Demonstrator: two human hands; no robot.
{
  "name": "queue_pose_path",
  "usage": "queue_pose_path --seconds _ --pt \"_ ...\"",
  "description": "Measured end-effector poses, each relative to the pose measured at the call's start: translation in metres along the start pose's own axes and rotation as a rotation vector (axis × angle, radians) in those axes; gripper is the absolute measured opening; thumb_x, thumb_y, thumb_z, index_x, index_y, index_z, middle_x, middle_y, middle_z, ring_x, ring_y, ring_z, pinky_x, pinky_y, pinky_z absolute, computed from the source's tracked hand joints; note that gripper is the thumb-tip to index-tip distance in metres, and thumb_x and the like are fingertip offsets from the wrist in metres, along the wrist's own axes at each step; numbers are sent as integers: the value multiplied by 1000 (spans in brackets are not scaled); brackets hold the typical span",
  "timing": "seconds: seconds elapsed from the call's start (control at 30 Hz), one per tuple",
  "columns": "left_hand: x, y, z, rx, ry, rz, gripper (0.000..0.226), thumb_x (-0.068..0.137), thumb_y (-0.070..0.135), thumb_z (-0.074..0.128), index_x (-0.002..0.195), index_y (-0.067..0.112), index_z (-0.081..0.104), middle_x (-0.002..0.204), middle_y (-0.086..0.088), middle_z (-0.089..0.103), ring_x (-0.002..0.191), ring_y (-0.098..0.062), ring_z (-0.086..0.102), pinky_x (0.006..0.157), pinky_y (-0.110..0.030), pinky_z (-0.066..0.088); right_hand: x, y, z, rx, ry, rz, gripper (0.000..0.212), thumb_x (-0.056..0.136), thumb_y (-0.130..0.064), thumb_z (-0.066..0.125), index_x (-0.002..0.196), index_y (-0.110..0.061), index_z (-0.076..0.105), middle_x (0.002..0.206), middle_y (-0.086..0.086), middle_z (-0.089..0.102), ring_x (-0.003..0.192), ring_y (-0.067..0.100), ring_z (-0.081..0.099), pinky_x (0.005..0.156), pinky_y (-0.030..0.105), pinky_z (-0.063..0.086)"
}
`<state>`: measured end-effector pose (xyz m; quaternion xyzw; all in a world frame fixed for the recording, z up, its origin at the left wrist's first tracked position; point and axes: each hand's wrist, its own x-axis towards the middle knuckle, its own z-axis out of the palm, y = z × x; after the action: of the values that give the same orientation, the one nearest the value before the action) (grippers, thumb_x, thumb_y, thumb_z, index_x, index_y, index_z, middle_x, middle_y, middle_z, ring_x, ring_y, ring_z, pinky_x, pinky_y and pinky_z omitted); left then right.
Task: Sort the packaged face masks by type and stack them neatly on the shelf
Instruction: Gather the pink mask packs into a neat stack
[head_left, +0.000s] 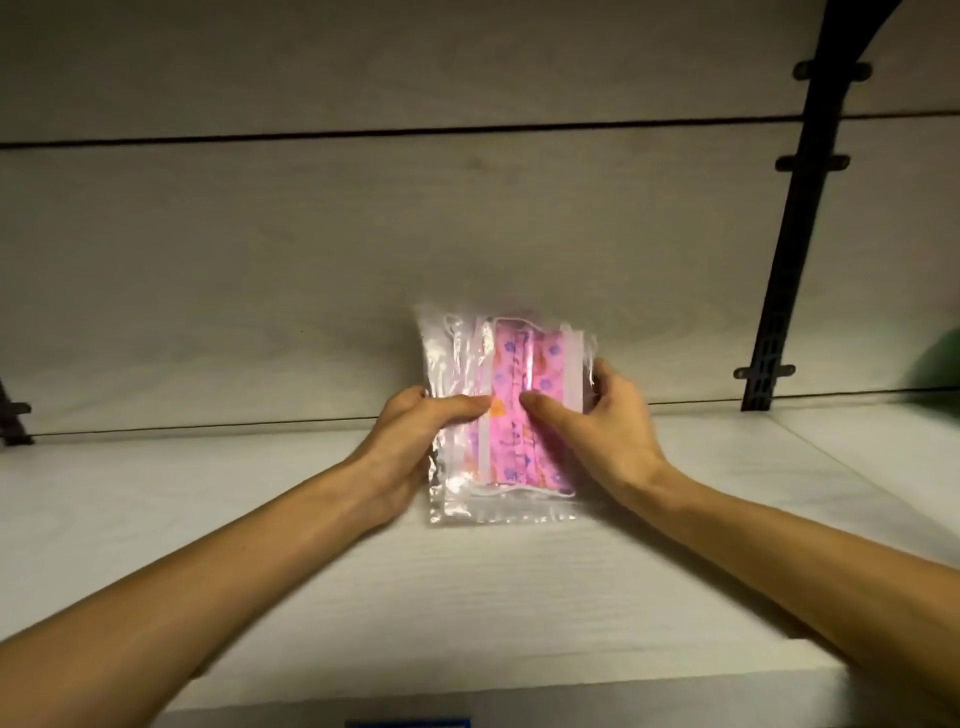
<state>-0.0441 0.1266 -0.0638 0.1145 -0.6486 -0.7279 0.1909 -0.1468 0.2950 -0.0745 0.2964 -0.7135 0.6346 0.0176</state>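
- Shelf (519, 597), pale with a faint wood grain, fills the lower half of the head view; a light panelled wall (311, 234) rises behind it, crossed by a thin dark seam.
- Packaged face masks (506, 415) lie flat on the shelf near the wall, roughly at the middle of the view. They are clear plastic bags, and the top one shows a pink mask printed with small purple and orange shapes, its white ear loops curled at both ends.
- More clear plastic edges fan out on the left side of the pile, so several bags seem to sit together there; how many cannot be told.
- Left hand (415, 431) holds the pile's left edge, its thumb laid across the top of the plastic and the fingers wrapped around the side, closed on the bags.
- Right hand (597, 421) grips the opposite edge: the thumb presses on top beside the left thumb, and the fingers (605, 374) curl around the far right corner, clamped on the bags.
- Both bare forearms reach in from the bottom corners and rest low over the shelf.
- Black bracket (795, 249) stands upright against the wall on the right, well apart from the pile.
- Green blur (935, 364) shows at the far right edge, too smeared to identify.
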Motion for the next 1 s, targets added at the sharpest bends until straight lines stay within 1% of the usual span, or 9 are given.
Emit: queue_pose_path --seconds 0.07,0.2,0.33,0.47,0.57,0.67,0.73,0.83,1.0 --pt "1 -4 -2 -26 -68 -56 15 86 21 72 91 10 79 87 -4 78 79 -17 76 57 -20 56 3 3 -1 38 -38 -4 34 79 -31 84 106 -23 65 89 -1 78 72 16 75 60 31 59" --pt "6 -9 -4 -62 -85 -96 20 82 25 61 72 16 76 76 -4 73 68 -20 71 63 -28 55 12 2 -12 280 -124 128 45 76 -18 86 115 -15 64 85 6 78 64 20 75 51 24 56" --pt "4 -6 -7 52 -27 -76 29 83 26 64 96 3 76 98 -21 75 79 -24 72 77 -35 52 16 -8 -20 496 -157 245 58 74 -11 85 123 -9 54 94 16 77 82 32 76 71 39 62" --pt "7 -2 -9 80 33 46 44 76 23 79 115 5 71 110 -16 75 110 -33 69 108 -53 45 10 -21 -25 538 -202 255 26 83 -5 76 104 0 62 78 10 74 60 16 69 53 25 57" --pt "8 1 -11 76 36 92 41 78 29 81 115 14 72 110 -4 77 109 -24 71 105 -44 47 8 -26 -25 552 -218 250 8 88 -2 69 93 3 66 70 9 71 52 12 66 47 19 51" --pt "12 0 -11 56 47 89 42 68 45 76 101 20 78 105 4 77 105 -13 69 98 -36 45 8 -23 -26 492 -163 251 9 91 -3 66 94 4 64 71 12 64 51 15 57 45 23 46" --pt "12 1 -12 61 48 94 32 66 41 72 88 18 78 95 -6 75 94 -21 70 94 -42 47 9 -22 -28 469 -141 282 11 92 -6 66 97 3 62 72 14 58 50 18 50 44 27 41" --pt "13 1 -15 127 70 136 42 74 31 72 107 5 71 105 -14 76 102 -33 71 100 -49 50 10 -20 -30 436 -140 304 9 93 -7 65 94 1 61 67 11 56 49 18 46 41 27 39" --pt "13 2 -18 181 80 182 19 89 17 72 108 13 74 100 -6 79 94 -24 75 74 -26 58 10 -22 -29 398 -117 274 6 92 -4 66 87 -1 62 68 12 56 53 17 48 52 30 38"
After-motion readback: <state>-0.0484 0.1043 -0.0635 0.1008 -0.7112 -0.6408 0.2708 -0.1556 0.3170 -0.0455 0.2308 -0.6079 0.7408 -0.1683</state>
